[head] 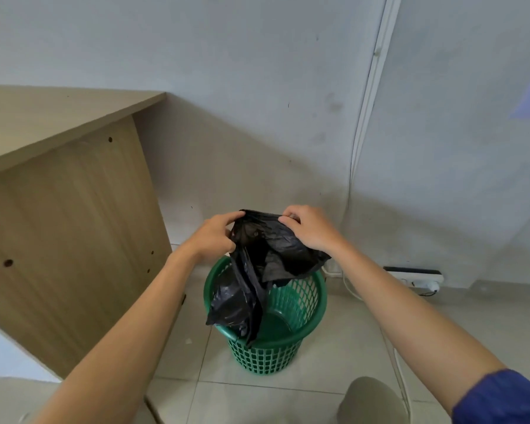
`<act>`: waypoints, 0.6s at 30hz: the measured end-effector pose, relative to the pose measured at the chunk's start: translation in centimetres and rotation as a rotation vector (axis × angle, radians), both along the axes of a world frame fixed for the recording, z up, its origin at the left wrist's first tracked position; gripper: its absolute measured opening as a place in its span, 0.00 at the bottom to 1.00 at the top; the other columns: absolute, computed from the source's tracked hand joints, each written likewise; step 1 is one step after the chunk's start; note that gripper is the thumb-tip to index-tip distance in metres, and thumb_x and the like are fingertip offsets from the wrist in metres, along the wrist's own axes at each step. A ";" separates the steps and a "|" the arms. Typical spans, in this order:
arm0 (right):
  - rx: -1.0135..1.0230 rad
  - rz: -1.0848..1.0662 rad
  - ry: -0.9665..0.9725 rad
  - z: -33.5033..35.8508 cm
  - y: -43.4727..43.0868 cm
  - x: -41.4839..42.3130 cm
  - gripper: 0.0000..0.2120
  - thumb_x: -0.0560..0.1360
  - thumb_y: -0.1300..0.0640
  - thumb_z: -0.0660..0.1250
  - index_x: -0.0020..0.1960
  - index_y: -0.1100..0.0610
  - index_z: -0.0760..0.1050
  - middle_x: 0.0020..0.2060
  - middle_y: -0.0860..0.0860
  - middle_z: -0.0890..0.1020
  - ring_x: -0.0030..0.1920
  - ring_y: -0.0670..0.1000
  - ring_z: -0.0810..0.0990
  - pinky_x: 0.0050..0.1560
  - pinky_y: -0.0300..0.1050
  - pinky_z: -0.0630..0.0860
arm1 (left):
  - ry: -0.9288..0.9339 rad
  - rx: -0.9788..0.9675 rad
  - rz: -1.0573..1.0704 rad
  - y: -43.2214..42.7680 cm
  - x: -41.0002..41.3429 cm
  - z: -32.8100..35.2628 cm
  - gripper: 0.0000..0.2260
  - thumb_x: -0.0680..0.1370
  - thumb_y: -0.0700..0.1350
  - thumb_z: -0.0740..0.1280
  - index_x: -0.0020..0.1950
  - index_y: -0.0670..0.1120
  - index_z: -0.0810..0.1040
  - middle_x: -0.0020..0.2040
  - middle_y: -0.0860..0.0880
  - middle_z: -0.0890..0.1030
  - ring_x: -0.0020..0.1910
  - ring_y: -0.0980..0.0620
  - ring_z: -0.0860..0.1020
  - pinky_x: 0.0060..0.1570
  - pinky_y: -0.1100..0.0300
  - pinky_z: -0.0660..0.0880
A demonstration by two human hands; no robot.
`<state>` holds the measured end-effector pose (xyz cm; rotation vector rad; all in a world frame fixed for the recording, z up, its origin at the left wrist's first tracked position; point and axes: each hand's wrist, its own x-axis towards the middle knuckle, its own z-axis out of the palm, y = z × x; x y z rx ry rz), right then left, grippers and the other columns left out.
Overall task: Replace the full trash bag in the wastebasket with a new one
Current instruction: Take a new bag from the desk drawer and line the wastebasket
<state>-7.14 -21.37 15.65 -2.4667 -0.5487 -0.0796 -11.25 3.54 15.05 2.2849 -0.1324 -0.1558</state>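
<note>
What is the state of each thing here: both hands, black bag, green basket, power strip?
Green basket: upright, no liner inside.
Black bag: crumpled, not opened, hangs above the green basket.
Left hand: pinches the black bag's top edge.
Right hand: pinches the black bag's top edge.
Power strip: one plug in it.

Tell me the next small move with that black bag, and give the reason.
Probably draw the left hand and right hand apart to open the mouth of the black bag. Both pinch its top edge, and it hangs crumpled and closed over the green wastebasket, whose bare bottom shows, so it looks ready for a liner.
</note>
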 end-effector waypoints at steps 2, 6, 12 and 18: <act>0.049 -0.039 -0.047 -0.6 0.2 0.3 0.07 0.80 0.46 0.69 0.52 0.49 0.79 0.31 0.42 0.75 0.34 0.46 0.74 0.36 0.44 0.68 | 0.015 -0.088 0.046 0.2 0.0 -1.0 0.34 0.76 0.34 0.72 0.79 0.51 0.67 0.59 0.46 0.85 0.48 0.48 0.86 0.54 0.46 0.83; 0.187 0.038 -0.064 -1.2 0.3 0.6 0.16 0.71 0.53 0.80 0.48 0.50 0.72 0.35 0.45 0.74 0.34 0.46 0.71 0.37 0.39 0.68 | -0.042 -0.217 0.183 -0.2 0.4 -1.3 0.23 0.79 0.34 0.71 0.73 0.46 0.75 0.67 0.49 0.79 0.47 0.52 0.85 0.40 0.60 0.84; -0.238 0.032 -0.183 -2.4 -1.1 1.4 0.14 0.80 0.65 0.67 0.45 0.48 0.84 0.69 0.49 0.74 0.50 0.52 0.81 0.53 0.46 0.74 | -0.008 -0.395 0.207 0.3 1.0 0.2 0.20 0.80 0.27 0.63 0.66 0.45 0.81 0.62 0.49 0.80 0.56 0.48 0.82 0.50 0.47 0.84; -0.369 -0.185 0.045 -3.4 -2.8 3.0 0.36 0.73 0.58 0.75 0.77 0.45 0.66 0.72 0.56 0.68 0.69 0.62 0.74 0.63 0.55 0.76 | -0.017 -0.348 0.255 2.4 1.5 -0.8 0.18 0.81 0.29 0.64 0.61 0.46 0.85 0.62 0.47 0.82 0.57 0.44 0.83 0.54 0.47 0.84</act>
